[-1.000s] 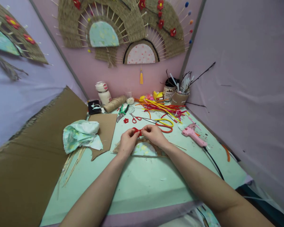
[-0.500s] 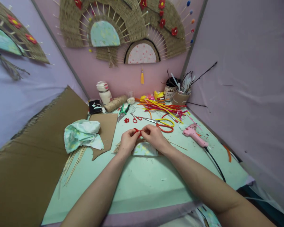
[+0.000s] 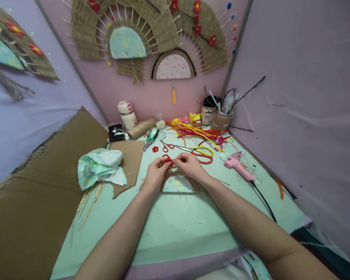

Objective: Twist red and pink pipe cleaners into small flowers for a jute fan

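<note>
A bent red pipe cleaner (image 3: 167, 157) is pinched between the fingertips of my two hands. My left hand (image 3: 156, 173) closes on its left side, and my right hand (image 3: 190, 166) on its right side. One curled bit sticks up above my left thumb; the rest is partly covered by the fingers. Just below the hands lies a half-round panel (image 3: 177, 184) of mint floral fabric with a brown rim, its upper part hidden by my hands. Beyond them, a small red flower (image 3: 155, 149) rests on the table beside small red-handled scissors (image 3: 167, 147).
Large scissors (image 3: 204, 152) and green-handled pruners (image 3: 151, 140) lie behind the hands. A pink glue gun (image 3: 239, 168) with a black cord sits right. Colourful pipe cleaners (image 3: 196, 132) are heaped at the back. Left are crumpled fabric (image 3: 100, 165), cardboard (image 3: 134, 155) and thin sticks (image 3: 91, 200).
My hands have shifted slightly, and more of the red pipe cleaner now shows above my left fingers. More of the fabric panel is uncovered. The view has moved a little.
</note>
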The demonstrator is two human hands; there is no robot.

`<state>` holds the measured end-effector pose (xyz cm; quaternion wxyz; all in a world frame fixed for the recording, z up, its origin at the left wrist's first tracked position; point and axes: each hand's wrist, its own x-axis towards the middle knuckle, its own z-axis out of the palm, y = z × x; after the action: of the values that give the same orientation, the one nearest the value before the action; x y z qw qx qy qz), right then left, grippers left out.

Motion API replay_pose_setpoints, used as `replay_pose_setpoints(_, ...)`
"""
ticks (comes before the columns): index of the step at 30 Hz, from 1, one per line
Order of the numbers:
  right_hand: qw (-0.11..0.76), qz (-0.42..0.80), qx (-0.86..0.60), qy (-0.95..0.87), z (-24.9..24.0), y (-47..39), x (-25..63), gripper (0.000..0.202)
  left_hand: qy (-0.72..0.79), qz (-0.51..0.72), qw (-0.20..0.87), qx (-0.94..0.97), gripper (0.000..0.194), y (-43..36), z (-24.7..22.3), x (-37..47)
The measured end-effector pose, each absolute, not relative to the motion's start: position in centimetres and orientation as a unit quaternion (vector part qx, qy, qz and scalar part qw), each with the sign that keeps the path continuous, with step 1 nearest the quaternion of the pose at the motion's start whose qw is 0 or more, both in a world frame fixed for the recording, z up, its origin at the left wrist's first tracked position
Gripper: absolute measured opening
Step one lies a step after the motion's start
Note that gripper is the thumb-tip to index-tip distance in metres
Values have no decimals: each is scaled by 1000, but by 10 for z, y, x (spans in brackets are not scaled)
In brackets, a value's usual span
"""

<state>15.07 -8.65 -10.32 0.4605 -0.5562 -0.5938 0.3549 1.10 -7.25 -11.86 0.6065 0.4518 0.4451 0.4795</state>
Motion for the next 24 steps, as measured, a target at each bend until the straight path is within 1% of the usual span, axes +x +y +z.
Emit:
replay_pose_setpoints(4, 458, 412, -533, -580, -99, -84, 155, 24, 430, 433, 637, 472, 24, -74, -118, 9)
replay_pose_setpoints(8, 446, 503, -500, -545, -101, -82, 159, 26, 414, 359, 664, 508, 20, -78, -112, 8)
replay_pose_setpoints(12, 445, 569, -457, -519, -103, -82, 162, 23, 396, 351, 693, 490, 16, -81, -104, 9)
replay_pose_setpoints(17, 472, 538, -459, -527, -100, -81, 165, 20, 380, 368, 741, 413, 17, -81, -99, 9)
replay_pose_setpoints(24, 492, 478, -467, -557, -104, -78, 165, 16, 385, 392, 736, 396, 21, -77, -102, 6)
